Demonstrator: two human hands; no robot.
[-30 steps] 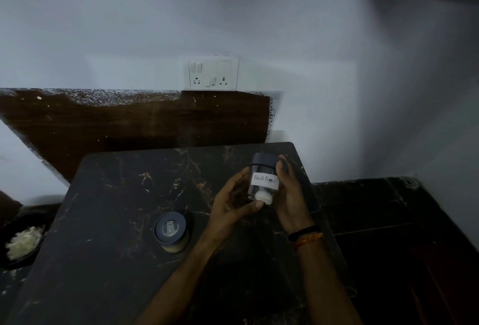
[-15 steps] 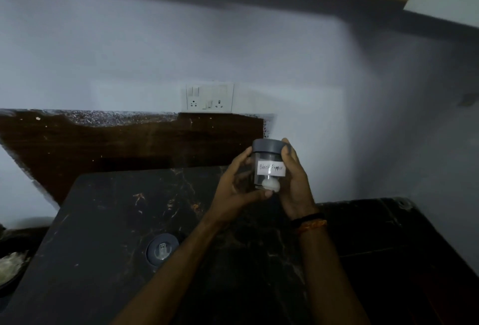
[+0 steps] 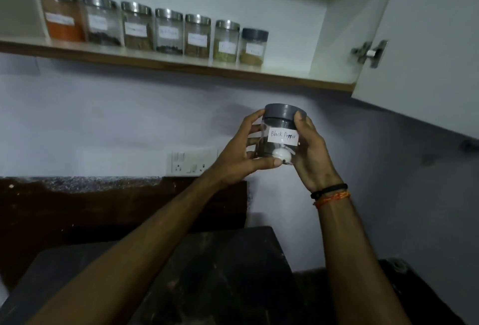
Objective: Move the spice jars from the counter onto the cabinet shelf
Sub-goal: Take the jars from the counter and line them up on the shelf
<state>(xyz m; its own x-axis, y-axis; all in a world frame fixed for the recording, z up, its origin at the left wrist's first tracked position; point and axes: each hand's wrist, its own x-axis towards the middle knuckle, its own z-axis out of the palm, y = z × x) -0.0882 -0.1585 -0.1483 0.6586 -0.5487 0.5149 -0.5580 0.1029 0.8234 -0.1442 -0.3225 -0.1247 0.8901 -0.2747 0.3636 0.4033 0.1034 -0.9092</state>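
View's swung up, so the cabinet shelf (image 3: 285,77) with its jar row (image 3: 168,32) now fills the upper left. Left hand (image 3: 241,153) and right hand (image 3: 311,151) both grip the Black Pepper jar (image 3: 281,133) mid-frame, below the shelf.

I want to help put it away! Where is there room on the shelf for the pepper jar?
Bare white cabinet shelf lies right of the grey-lidded plastic jar, before the cabinet's side wall. Leftward, six steel-lidded glass jars crowd together.
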